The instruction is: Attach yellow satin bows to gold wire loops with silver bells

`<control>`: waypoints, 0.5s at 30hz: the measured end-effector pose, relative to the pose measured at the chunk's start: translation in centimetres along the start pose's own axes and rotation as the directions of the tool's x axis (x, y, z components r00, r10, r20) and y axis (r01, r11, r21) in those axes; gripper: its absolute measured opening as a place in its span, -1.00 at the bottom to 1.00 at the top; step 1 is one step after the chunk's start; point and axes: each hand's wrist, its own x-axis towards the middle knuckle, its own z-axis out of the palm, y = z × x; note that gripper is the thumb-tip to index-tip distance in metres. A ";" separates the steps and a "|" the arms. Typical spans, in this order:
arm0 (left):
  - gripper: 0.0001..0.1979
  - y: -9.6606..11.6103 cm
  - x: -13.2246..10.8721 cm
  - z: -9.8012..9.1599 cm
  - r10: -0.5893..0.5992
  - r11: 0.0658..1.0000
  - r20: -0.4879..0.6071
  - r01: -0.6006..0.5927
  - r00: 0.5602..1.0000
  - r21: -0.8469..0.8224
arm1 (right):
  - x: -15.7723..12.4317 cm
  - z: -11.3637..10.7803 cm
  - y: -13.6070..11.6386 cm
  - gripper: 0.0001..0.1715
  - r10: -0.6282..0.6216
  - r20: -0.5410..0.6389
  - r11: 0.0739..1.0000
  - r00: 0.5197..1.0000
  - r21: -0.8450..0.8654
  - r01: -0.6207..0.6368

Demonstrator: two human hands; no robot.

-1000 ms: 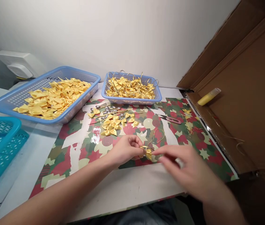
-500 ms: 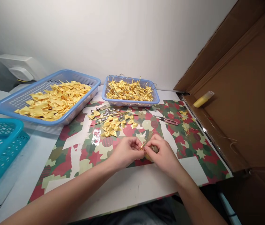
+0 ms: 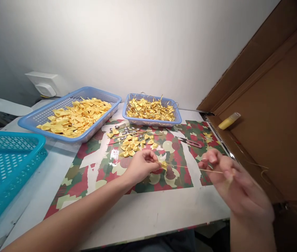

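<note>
My left hand (image 3: 142, 166) is closed in a pinch on a small yellow ribbon bow (image 3: 163, 165) above the patterned sheet. From the bow a thin gold cord (image 3: 187, 167) runs taut to the right. My right hand (image 3: 235, 182), raised and smeared by motion, is closed on the far part of that cord. Beyond my left hand lies a cluster of yellow bows (image 3: 131, 144), with shiny silver bells (image 3: 125, 131) and loose gold cords among them. Thread snips (image 3: 190, 142) with a pink handle lie past my right hand.
A blue basket (image 3: 78, 139) of yellow ribbon bows and a smaller blue basket (image 3: 152, 122) of corded bows stand at the back. A teal basket (image 3: 9, 168) is at left. Cardboard (image 3: 264, 115) walls the right side, with a yellow tube (image 3: 229, 120) on it.
My right hand has moved away from my left, out to the right and up, drawing the cord straight. My left hand stays pinched on the bow. The view has shifted slightly.
</note>
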 end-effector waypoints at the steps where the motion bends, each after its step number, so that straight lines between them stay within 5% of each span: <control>1: -0.80 -0.1 0.1 -0.1 0.021 1.000 -0.005 -0.021 1.000 0.017 | 0.0 -0.3 -0.4 -0.70 -0.024 -0.004 0.999 1.000 0.026 0.024; 7: -0.88 -0.5 0.0 -0.6 0.199 0.954 -0.022 -0.189 0.980 0.231 | 0.2 -1.5 -2.0 -0.78 -0.138 -0.133 0.980 0.982 0.129 0.155; 10: -0.91 -0.2 -0.4 -0.9 0.334 0.843 -0.022 -0.288 0.942 0.455 | 0.3 -1.8 -2.7 -0.80 -0.152 -0.186 0.977 0.971 0.123 0.177; 12: -0.88 -0.2 -0.4 -1.1 0.489 0.685 0.029 -0.405 0.872 0.606 | 0.3 -1.9 -3.1 -0.81 -0.150 -0.191 0.980 0.970 0.101 0.172; 15: -0.86 -0.5 0.0 -1.4 0.676 0.399 0.203 -0.584 0.708 0.707 | 0.4 -2.0 -3.7 -0.81 -0.151 -0.206 0.983 0.967 0.071 0.168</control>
